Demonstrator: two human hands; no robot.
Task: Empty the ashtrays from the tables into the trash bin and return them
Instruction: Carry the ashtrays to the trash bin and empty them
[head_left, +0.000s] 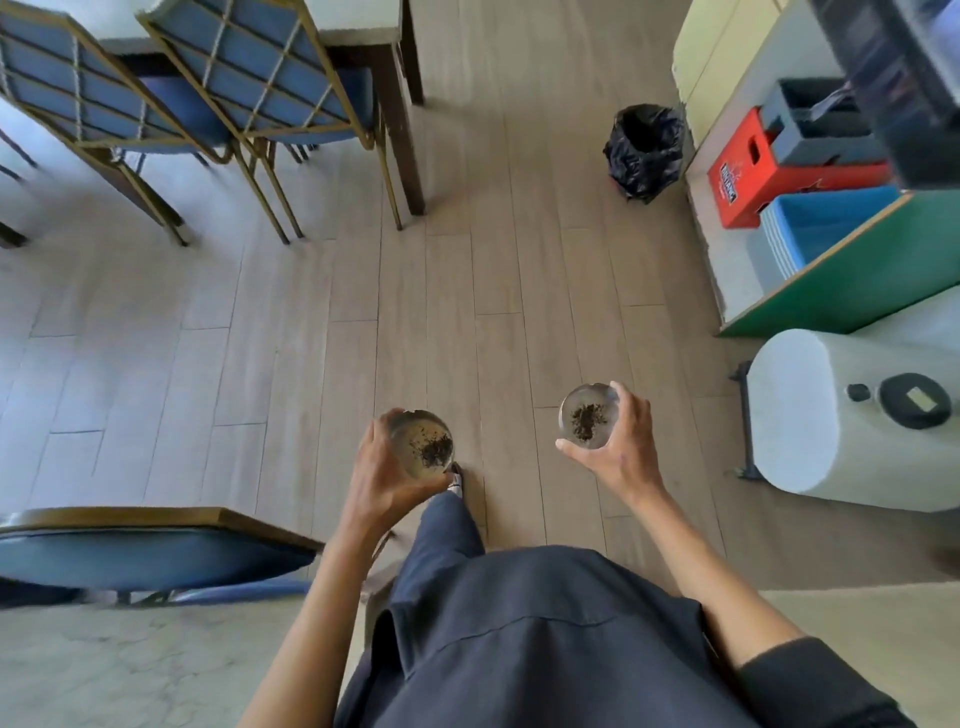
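Fingers (631, 415) of the right hand (621, 452) are wrapping around the rim of a clear glass ashtray (589, 415), thumb curling under its near edge, and the left hand (387, 467) is gripping a second glass ashtray (423, 441) the same way from its left side. Both ashtrays are being held level above the wooden floor (291, 364), well apart from each other, each carrying a small dark heap of ash in its middle. Beyond them, further ahead and to the right, a trash bin (644, 150) lined with a black bag is standing open on the floor, just beside a red crate (748, 182). At the far left, blue chairs (218, 83) are sitting against a table (358, 23).
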